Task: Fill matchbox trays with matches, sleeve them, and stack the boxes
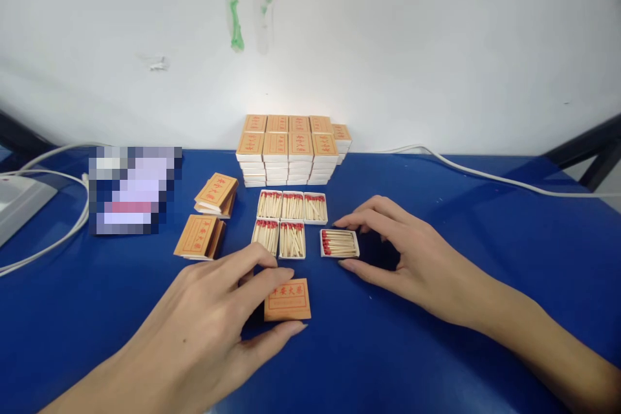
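My left hand (213, 310) has its thumb and fingers on opposite edges of an orange matchbox sleeve (290, 301) with red print, low over the table. To its right, my right hand (412, 252) pinches a white matchbox tray (339, 244) by its long sides. Matches fill this tray lengthwise, red heads to the left. Behind my hands, several more filled trays (292, 240) stand in two rows, their red match heads pointing away from me. My left fingers partly cover the nearest-left tray.
Stacked matchboxes (287, 152) stand against the white wall (412, 52). Loose orange sleeves (196, 237) lie in two small piles at left. Beyond them are a blurred-out object (136, 191) and a white cable (80, 220). Another cable (485, 180) runs along the back right of the blue table (436, 362).
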`<state>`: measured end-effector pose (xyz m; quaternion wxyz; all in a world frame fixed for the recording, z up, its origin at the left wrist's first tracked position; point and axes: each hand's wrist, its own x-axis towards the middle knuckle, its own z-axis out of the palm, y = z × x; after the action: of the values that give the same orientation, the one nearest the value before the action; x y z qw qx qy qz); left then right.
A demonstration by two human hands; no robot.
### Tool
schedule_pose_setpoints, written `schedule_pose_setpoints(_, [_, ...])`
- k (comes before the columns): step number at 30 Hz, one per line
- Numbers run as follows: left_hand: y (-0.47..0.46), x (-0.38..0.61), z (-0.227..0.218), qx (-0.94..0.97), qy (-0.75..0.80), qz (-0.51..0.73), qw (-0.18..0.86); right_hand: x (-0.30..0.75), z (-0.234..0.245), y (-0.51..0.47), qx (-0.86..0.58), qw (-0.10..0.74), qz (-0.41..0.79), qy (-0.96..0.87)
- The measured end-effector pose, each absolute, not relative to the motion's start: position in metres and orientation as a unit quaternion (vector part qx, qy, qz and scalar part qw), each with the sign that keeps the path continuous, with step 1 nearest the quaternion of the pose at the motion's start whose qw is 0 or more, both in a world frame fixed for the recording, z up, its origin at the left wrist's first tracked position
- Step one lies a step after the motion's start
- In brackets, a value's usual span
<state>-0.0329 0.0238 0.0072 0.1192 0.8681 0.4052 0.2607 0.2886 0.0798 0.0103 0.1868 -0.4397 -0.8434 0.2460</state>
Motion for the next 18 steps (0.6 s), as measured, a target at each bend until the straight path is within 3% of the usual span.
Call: schedule_pose_setpoints(18, [0.0221,-0.0323,0.0088,0.867,0.409,0.261,0.114,0.2886,0.0102,0.0804,-0.443,0.187,0.250,-0.840])
